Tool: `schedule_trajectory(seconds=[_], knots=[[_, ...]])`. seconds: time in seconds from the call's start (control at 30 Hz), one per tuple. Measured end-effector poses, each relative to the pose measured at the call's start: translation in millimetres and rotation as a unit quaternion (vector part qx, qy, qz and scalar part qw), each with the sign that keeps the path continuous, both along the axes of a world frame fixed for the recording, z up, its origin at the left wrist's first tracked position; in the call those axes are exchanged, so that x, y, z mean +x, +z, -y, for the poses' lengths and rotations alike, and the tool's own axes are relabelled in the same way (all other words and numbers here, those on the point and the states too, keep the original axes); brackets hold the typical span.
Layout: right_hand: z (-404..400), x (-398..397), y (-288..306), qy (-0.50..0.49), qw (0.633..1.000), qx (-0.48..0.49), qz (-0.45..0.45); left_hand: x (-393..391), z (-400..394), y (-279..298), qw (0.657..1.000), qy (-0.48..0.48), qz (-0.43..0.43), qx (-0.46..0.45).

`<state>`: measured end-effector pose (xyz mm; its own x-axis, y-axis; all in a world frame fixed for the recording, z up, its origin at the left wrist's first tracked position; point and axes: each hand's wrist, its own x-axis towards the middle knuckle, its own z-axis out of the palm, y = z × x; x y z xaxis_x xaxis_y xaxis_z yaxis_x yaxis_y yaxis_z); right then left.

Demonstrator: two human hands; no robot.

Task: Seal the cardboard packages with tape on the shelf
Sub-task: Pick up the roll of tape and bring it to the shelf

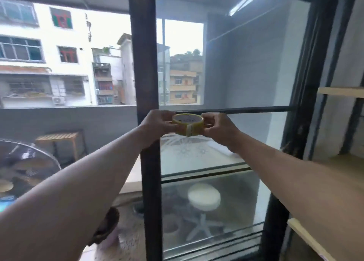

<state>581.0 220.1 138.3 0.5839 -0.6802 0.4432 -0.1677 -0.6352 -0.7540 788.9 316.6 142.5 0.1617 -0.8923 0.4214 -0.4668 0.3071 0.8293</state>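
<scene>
A yellow roll of tape (188, 124) is held out in front of me at arm's length, between both hands. My left hand (157, 123) grips its left side. My right hand (217, 125) grips its right side. A short loose end of tape hangs down the front of the roll. No cardboard package can be made out for certain. A wooden shelf (338, 91) shows at the right edge.
A black-framed glass partition (145, 63) stands right behind the hands. Behind the glass are a white stool (203, 196) and a white table (197, 152). A standing fan (23, 168) is at the lower left. Light wooden boards (309, 239) lie at the lower right.
</scene>
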Motion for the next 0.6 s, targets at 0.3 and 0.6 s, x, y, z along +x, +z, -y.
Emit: schedule_trajectory(seconds=[0.3, 0.6], knots=[[-104.9, 201.9, -10.3, 0.217, 0.975, -0.022, 0.036, 160.8, -173.6, -7.5, 0.977, 0.205, -0.054, -0.016], [-183.4, 371.6, -18.5, 0.369, 0.929, -0.018, 0.008, 238.2, -311.6, -17.4, 0.924, 0.377, -0.059, -0.016]])
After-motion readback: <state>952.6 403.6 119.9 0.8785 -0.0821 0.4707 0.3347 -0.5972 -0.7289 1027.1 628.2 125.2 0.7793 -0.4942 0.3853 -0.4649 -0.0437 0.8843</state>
